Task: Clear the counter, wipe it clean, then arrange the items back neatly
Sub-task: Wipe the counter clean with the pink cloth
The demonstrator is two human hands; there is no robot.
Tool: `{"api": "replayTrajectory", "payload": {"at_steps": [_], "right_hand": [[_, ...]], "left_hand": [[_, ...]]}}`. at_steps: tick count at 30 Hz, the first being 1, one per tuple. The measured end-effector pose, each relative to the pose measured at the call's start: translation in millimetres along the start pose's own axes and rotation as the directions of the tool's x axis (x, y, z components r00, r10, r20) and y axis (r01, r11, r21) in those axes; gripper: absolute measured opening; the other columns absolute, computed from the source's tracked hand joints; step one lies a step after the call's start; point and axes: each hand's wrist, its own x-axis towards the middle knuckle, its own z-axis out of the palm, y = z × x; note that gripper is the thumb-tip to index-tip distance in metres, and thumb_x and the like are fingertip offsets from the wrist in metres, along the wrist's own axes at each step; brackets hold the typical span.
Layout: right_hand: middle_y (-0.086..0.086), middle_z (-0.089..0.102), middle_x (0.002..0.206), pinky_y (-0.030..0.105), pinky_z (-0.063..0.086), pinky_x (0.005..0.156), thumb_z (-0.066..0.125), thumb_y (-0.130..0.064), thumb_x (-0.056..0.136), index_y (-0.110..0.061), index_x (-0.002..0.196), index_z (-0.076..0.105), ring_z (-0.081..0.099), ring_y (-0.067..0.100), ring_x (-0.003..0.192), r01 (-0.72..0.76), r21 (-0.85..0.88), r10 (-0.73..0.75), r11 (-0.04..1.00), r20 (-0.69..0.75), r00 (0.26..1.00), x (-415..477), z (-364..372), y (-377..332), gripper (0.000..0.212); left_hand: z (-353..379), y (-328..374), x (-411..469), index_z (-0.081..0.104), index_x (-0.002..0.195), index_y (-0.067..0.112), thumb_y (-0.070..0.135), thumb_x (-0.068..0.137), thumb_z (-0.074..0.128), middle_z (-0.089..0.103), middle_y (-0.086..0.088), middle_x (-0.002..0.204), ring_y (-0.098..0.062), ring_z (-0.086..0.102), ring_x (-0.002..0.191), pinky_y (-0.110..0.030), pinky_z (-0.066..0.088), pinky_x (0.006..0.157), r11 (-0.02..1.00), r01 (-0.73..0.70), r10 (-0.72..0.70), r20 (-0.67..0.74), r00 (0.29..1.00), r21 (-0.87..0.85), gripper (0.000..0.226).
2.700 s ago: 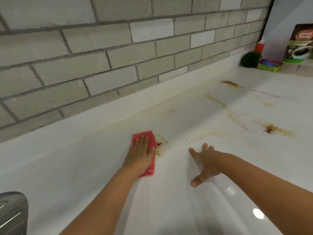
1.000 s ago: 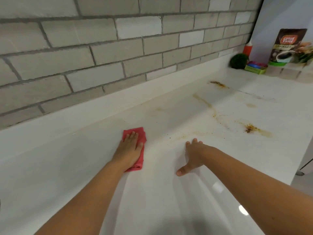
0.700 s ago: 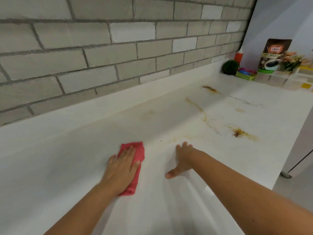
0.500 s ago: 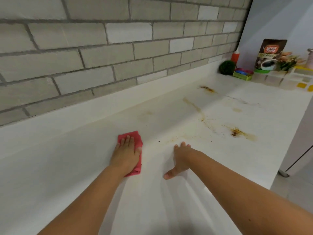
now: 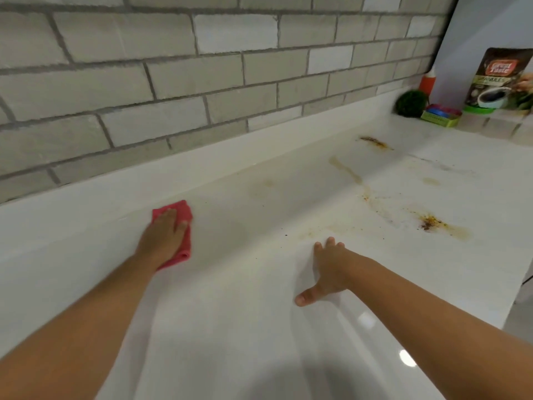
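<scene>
My left hand (image 5: 163,241) lies flat, fingers straight, pressing a folded red cloth (image 5: 184,226) onto the white counter (image 5: 236,327), close to the low white upstand. My right hand (image 5: 328,269) rests flat on the counter to the right, fingers spread and thumb out, holding nothing. Brown stains mark the counter further right: a crumbly patch (image 5: 435,223), a long streak (image 5: 346,171) and a dark smear (image 5: 375,142) near the back.
A grey brick wall (image 5: 202,82) backs the counter. At the far right end stand a coffee pouch (image 5: 499,79), a green round scrubber (image 5: 411,103), a red bottle (image 5: 427,83) and a small green tray (image 5: 439,118). The counter's front edge drops off at the right.
My left hand has slid the red cloth away from me and to the left, towards the upstand. The spots it lay beside 2.7 s ago are gone. My right hand stays planted.
</scene>
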Motion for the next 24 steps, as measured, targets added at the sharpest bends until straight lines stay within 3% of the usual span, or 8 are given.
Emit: {"api": "replayTrajectory", "payload": {"at_steps": [5,9,14,17,21,24], "right_hand": [[0.019,0.002,0.155,0.042,0.017,0.115,0.062,-0.064,0.073,0.004,0.147,0.001,0.001,0.036,0.144,0.041,-0.016,-0.041,0.999,-0.020,0.999,-1.1,-1.4,-0.2,0.117],[0.019,0.007,0.154,0.044,0.018,0.115,0.065,-0.060,0.072,0.006,0.145,0.012,0.000,0.038,0.144,0.025,-0.002,-0.025,1.000,-0.004,1.000,-1.6,-3.9,-4.0,0.112],[0.019,0.007,0.154,0.043,0.017,0.115,0.065,-0.060,0.072,0.006,0.146,0.012,0.000,0.037,0.144,0.009,-0.002,-0.009,1.000,0.005,1.000,-8.4,-7.8,-6.9,0.113],[0.018,0.011,0.153,0.042,0.023,0.113,0.066,-0.061,0.071,0.005,0.146,0.009,0.006,0.036,0.143,0.012,0.014,-0.012,1.000,0.000,1.000,-10.0,-7.6,-5.4,0.115],[0.018,0.009,0.153,0.041,0.026,0.112,0.065,-0.065,0.069,0.003,0.147,0.002,0.009,0.035,0.143,0.008,0.001,-0.008,1.000,-0.003,1.000,-7.9,-4.5,-5.3,0.121],[0.020,0.006,0.153,0.041,0.028,0.111,0.067,-0.065,0.067,0.002,0.147,0.000,0.010,0.036,0.143,-0.006,0.024,0.006,1.000,-0.005,1.000,-3.8,-2.1,-4.6,0.124]], "left_hand": [[-4.2,-9.6,53.0,0.026,0.145,0.004,0.031,0.100,0.030,0.027,-0.015,0.152,-0.030,0.029,0.139,-0.040,0.025,0.111,0.999,0.026,-0.027,0.032,0.999,0.036,0.052],[5.5,24.7,57.9,0.022,0.146,0.004,0.030,0.100,0.027,0.020,-0.014,0.154,-0.030,0.020,0.142,-0.037,0.017,0.116,0.998,0.007,-0.011,0.048,0.999,0.069,0.053],[25.8,89.5,1.7,0.016,0.148,0.013,0.032,0.101,0.024,0.011,-0.002,0.157,-0.018,0.010,0.145,-0.027,0.006,0.116,0.960,-0.281,0.276,0.132,0.952,0.014,0.052],[27.0,69.1,-38.0,0.013,0.149,0.020,0.040,0.100,0.022,0.008,0.004,0.157,-0.011,0.006,0.145,-0.023,0.003,0.115,0.924,-0.382,0.377,0.190,0.906,-0.013,0.054],[-5.8,-10.8,-21.7,0.023,0.147,0.017,0.033,0.100,0.031,0.022,-0.005,0.155,-0.027,0.028,0.140,-0.032,0.018,0.113,0.992,-0.113,0.116,0.078,0.990,-0.051,0.050],[-25.5,-56.7,7.5,0.032,0.144,0.013,0.031,0.099,0.034,0.037,-0.016,0.147,-0.040,0.042,0.128,-0.042,0.029,0.107,1.000,0.022,-0.022,0.003,1.000,0.013,0.048]]}}
